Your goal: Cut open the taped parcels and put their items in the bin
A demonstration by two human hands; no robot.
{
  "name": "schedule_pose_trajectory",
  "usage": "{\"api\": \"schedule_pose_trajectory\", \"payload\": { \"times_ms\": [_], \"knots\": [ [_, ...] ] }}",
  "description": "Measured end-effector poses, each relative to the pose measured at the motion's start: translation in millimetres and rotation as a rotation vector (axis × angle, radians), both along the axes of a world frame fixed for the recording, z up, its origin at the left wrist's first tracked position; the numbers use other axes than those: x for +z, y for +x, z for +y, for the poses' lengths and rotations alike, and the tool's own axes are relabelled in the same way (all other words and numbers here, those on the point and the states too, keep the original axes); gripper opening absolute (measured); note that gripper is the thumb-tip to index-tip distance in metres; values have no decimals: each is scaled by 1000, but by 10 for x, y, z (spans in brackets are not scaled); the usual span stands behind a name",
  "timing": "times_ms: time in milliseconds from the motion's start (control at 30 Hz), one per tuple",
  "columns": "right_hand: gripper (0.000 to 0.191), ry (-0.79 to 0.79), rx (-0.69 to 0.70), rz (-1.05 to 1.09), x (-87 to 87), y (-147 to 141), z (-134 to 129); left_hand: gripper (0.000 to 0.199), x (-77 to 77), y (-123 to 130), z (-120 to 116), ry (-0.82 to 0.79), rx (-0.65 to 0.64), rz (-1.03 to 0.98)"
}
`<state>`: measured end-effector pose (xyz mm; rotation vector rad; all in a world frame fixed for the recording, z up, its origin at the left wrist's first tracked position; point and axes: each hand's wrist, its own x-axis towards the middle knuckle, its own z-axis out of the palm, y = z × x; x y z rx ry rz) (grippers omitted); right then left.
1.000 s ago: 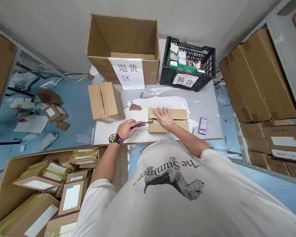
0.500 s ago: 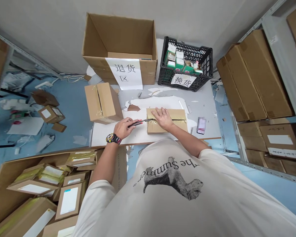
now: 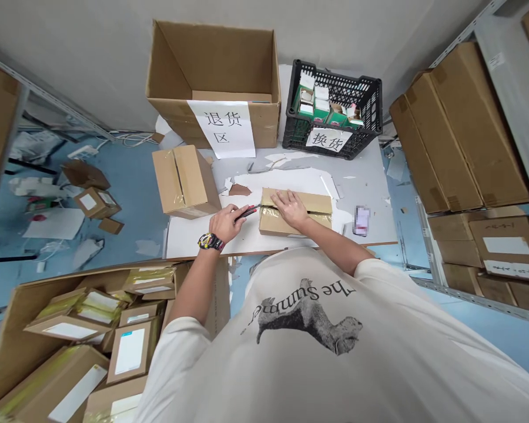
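Note:
A small taped carton [image 3: 282, 222] lies on the white-covered table, with a dark slit along its top seam. My left hand [image 3: 226, 224], with a watch on the wrist, is closed on a black and red utility knife [image 3: 247, 212]. The knife's tip is at the left end of the carton's seam. Flat on the carton's top, fingers spread, rests my right hand [image 3: 290, 210]. To the left stands a closed brown box [image 3: 200, 188] with a seam in its top.
Behind are a large open box [image 3: 167, 114] with a paper sign and a black crate [image 3: 361, 132] of small boxes. A phone [image 3: 361, 221] lies at right. A big carton [image 3: 9, 329] of parcels stands at lower left.
My left hand has drawn the knife slightly, so its blade is now at the carton's left edge rather than over the top. My right hand stays on the carton.

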<state>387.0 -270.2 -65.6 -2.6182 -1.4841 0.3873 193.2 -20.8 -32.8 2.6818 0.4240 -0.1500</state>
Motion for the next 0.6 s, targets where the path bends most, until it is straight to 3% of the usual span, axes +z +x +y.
{"api": "schedule_pose_trajectory", "payload": {
  "times_ms": [67,167,300,433,600],
  "knots": [
    [75,4,-2,-10,3,-23,-21,56,13,73,27,3,-28,-6],
    [70,-2,-25,-29,37,-65,-23,56,1,133,95,0,42,-56],
    [64,44,-31,-13,90,-130,-49,57,-128,49,72,-86,132,-101],
    [69,91,-37,32,117,-213,-157,59,-408,-177,-183,-198,314,-159],
    [71,121,-93,81,132,-215,-381,61,-876,-377,-473,-291,545,-127]
  ]
}}
